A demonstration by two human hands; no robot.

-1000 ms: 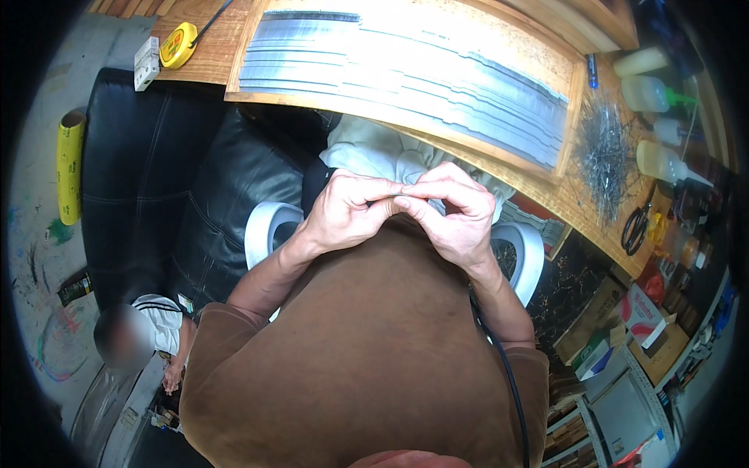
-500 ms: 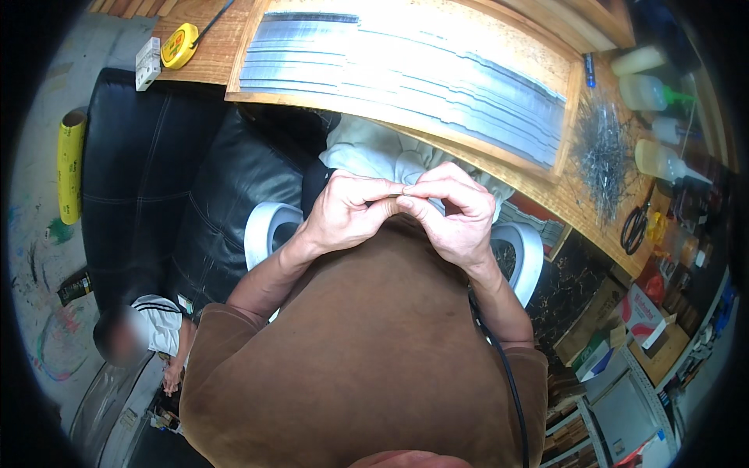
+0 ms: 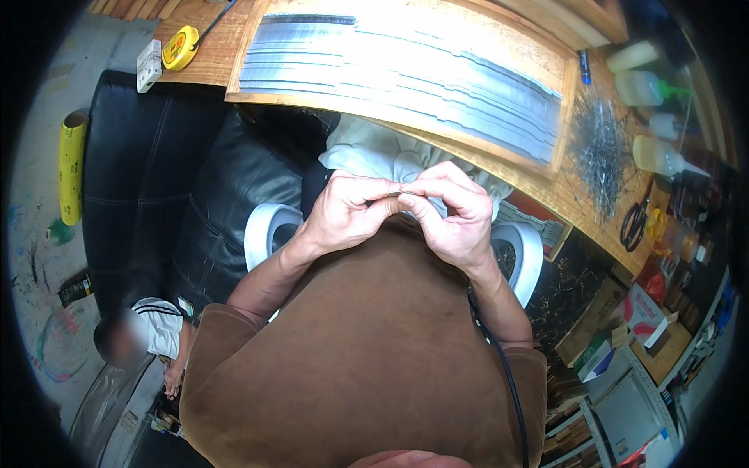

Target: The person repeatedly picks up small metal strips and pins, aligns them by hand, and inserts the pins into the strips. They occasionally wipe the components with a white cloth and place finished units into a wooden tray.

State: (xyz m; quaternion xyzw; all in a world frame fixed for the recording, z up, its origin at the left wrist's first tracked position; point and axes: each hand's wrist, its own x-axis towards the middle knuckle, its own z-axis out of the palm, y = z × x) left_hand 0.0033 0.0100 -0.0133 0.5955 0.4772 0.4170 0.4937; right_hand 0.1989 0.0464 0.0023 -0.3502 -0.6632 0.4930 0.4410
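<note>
My left hand (image 3: 349,210) and my right hand (image 3: 456,212) meet fingertip to fingertip in front of my chest, short of the table's front edge. Each one pinches thumb against forefinger. Whatever sits between the tips is too small and too covered to name. Beyond the hands, a shallow wooden tray (image 3: 569,101) lies on the table, with long rows of thin grey strips (image 3: 296,54) in it. Right of the tray is a loose heap of fine dark metal pieces (image 3: 599,156), like wires or pins.
A yellow tape measure (image 3: 181,48) lies at the table's left end beside a small white block (image 3: 148,66). Black scissors (image 3: 635,225), a blue marker (image 3: 585,67) and squeeze bottles (image 3: 659,154) are on the right. A black sofa (image 3: 148,171) and another person (image 3: 160,327) are at left.
My hands keep nearly the same pose, fingertips still together. The table and its things shift very slightly in the view.
</note>
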